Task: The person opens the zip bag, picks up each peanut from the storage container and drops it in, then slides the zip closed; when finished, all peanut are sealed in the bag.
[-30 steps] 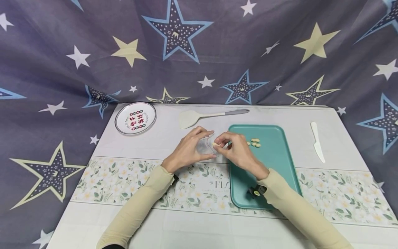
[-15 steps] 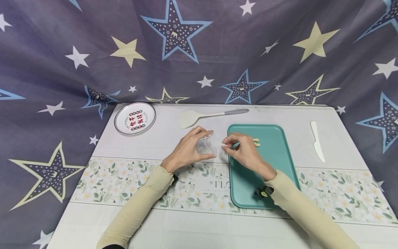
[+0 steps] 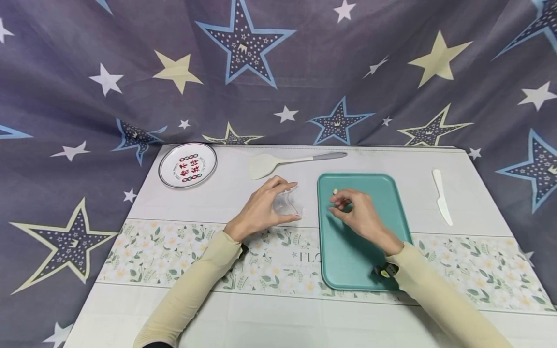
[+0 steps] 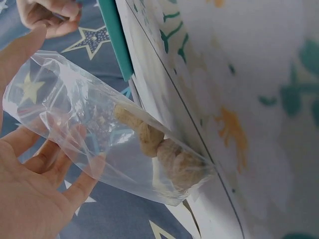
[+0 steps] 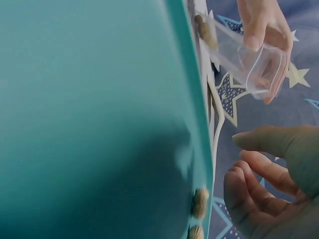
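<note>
My left hand (image 3: 256, 210) grips the mouth of a clear zip-lock bag (image 3: 285, 205), its thumb and fingers spread apart to keep the mouth wide. Several peanuts (image 4: 150, 139) lie at the bottom of the bag in the left wrist view. Above the green tray (image 3: 357, 261) hovers my right hand (image 3: 362, 215). A gap shows between its thumb and bent fingers, with nothing held there. Beyond its fingertips one peanut (image 3: 335, 192) shows on the tray; the hand hides that area partly. Two peanuts (image 5: 200, 203) appear near the tray's rim in the right wrist view.
Behind the hands lies a spatula (image 3: 265, 166) with a grey handle. A white plate (image 3: 174, 169) with red characters sits at the back left. To the right of the tray is a white knife (image 3: 441, 197). A star-patterned curtain (image 3: 270, 111) hangs along the table's back edge.
My right hand has moved right, from the bag's mouth to over the tray. The peanut it pinched a second ago is gone from its fingers. My left hand and the bag have stayed put.
</note>
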Motion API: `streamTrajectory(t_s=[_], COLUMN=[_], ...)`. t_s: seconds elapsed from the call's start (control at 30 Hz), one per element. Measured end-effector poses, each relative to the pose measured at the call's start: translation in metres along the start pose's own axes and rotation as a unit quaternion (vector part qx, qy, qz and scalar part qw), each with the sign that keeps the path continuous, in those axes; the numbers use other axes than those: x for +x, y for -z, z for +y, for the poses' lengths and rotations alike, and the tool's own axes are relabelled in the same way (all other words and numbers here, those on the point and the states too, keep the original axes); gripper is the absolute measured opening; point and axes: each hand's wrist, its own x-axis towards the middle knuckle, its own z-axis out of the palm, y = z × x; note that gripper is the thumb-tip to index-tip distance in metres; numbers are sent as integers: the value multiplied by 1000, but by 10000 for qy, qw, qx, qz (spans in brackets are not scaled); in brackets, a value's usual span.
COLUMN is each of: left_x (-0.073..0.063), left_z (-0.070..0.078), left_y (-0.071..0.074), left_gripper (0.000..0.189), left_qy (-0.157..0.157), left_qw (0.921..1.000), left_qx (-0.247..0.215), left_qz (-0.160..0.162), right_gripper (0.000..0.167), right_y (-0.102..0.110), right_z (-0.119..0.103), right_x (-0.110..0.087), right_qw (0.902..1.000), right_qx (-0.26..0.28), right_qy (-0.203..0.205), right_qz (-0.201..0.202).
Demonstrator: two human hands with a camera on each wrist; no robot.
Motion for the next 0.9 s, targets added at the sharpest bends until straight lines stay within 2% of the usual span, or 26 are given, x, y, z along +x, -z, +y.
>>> streamTrajectory(t_s=[0.63,0.9], left_x=[-1,-2], left_z=[0,0], left_y=[0,0], left_gripper=[84,84], left_qy=[21,30], left_qw=[10000,10000], left_qx=[7,5], left_qz=[23,26], right_gripper=[19,18], right_y=[26,32], right_z=[37,46], right_x=[-5,-3], right_qw=[9966,9949], right_qx=[-772,-938], right_qy=[-218,-368], right_qz=[174,6])
